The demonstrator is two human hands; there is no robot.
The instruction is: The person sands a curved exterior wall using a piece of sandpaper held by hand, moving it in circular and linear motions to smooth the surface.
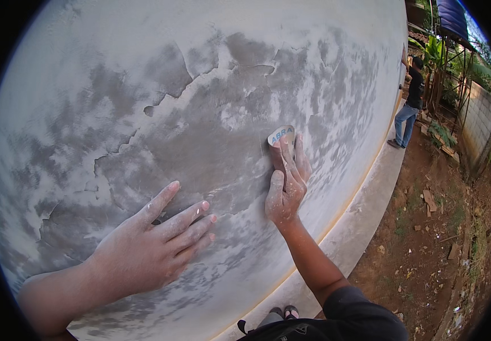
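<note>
A wall with patchy white coating (211, 140) over grey plaster fills most of the view, its coating cracked and peeled along a ragged line. My right hand (290, 183), dusted white, holds a curled sheet of sandpaper (280, 138) with printed backing against the wall. Lower left of it, my left hand (164, 238) is also dusty, its fingers spread at the wall's surface with nothing held. Whether its palm touches the wall is hidden.
A concrete ledge (356, 221) runs along the wall's foot, with my feet (286, 312) on it. Beyond lies bare soil (416, 238) with wood scraps and litter. Another person (411, 102) stands farther along by the wall, near plants and a block wall (478, 123).
</note>
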